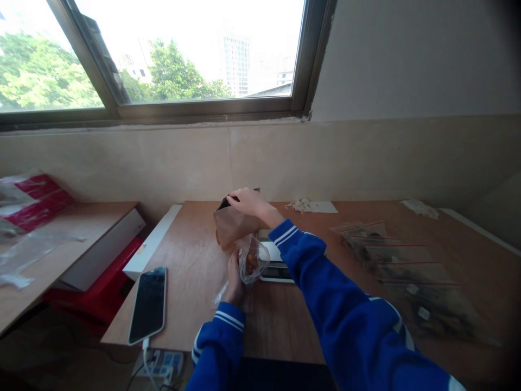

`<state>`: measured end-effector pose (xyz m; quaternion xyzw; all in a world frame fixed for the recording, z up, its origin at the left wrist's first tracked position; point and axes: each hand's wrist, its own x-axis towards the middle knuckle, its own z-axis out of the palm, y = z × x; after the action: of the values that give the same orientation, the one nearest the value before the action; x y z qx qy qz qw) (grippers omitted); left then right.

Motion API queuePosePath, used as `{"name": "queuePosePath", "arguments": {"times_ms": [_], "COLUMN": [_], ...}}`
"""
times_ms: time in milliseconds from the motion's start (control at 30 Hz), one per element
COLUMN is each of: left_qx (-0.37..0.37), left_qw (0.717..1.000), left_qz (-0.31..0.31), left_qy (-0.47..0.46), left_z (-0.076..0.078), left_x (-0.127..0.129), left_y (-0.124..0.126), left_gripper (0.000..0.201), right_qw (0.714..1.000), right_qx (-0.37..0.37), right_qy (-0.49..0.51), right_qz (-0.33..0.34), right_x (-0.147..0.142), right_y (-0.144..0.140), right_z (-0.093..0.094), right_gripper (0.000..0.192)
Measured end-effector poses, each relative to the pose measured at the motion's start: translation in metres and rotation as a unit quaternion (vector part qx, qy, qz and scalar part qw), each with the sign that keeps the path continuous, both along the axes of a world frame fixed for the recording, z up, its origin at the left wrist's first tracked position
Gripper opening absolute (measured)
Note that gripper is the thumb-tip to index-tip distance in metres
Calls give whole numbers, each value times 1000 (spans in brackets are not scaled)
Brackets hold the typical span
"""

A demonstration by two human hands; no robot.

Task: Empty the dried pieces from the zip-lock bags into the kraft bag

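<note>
My left hand [233,279] is closed around a small clear plastic bag [261,254], whose mouth is open and which holds some brown pieces [252,263]. Just beyond it is a brown paper bag [234,225], open at the top and leaning a little. My right hand [248,202] grips the paper bag at its upper rim; some of its fingertips are hidden at the opening. Behind the plastic bag, partly covered by my right forearm, lies a flat white device like a scale [277,271]. Some clear plastic [220,296] lies under my left wrist.
A phone [148,304] on a charging cable lies at the table's left edge, above a power strip [160,363]. Several zip bags with dark contents [423,293] overlap on the right. A pale stringy heap [300,205] sits by the wall. A red stool [93,288] stands left.
</note>
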<state>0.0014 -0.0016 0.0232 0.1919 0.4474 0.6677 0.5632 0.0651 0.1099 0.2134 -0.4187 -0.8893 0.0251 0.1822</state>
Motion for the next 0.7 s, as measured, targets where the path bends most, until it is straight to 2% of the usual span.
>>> {"name": "queuePosePath", "arguments": {"times_ms": [67, 133, 200, 233, 300, 367, 433, 500, 567, 633, 700], "left_qx": [0, -13, -21, -21, -16, -10, 0, 12, 23, 30, 32], "left_qw": [1000, 1000, 999, 999, 999, 998, 998, 998, 998, 997, 996], "left_qz": [-2, 4, 23, 34, 48, 57, 61, 62, 57, 46, 35], "left_qy": [-14, -28, -30, -27, -20, -15, -13, -17, -32, -56, -78], "left_z": [2, 2, -1, -2, -4, -5, -5, -6, -8, -9, -8], "left_x": [1, 2, 2, 2, 2, 2, 1, -1, -2, -2, -1], "left_y": [0, 1, 3, 4, 5, 4, 3, 3, 4, 6, 7], "left_gripper": [43, 40, 36, 34, 32, 33, 37, 41, 42, 43, 44], "right_qw": [995, 978, 960, 957, 960, 962, 963, 968, 972, 970, 962], "right_qx": [51, 102, 95, 59, -59, -174, -233, -230, -201, -186, -201], "right_qy": [86, 182, 262, 281, 266, 195, 112, 69, 75, 93, 91], "right_qz": [15, 14, 18, 28, 61, 84, 84, 78, 95, 129, 160], "right_x": [4, 13, 26, 32, 44, 51, 53, 51, 48, 46, 46], "right_y": [-5, -15, -30, -38, -55, -70, -80, -84, -84, -80, -76], "right_z": [-12, -22, -29, -32, -40, -51, -68, -87, -105, -119, -128], "right_gripper": [31, 25, 24, 23, 23, 23, 22, 19, 19, 43, 69]}}
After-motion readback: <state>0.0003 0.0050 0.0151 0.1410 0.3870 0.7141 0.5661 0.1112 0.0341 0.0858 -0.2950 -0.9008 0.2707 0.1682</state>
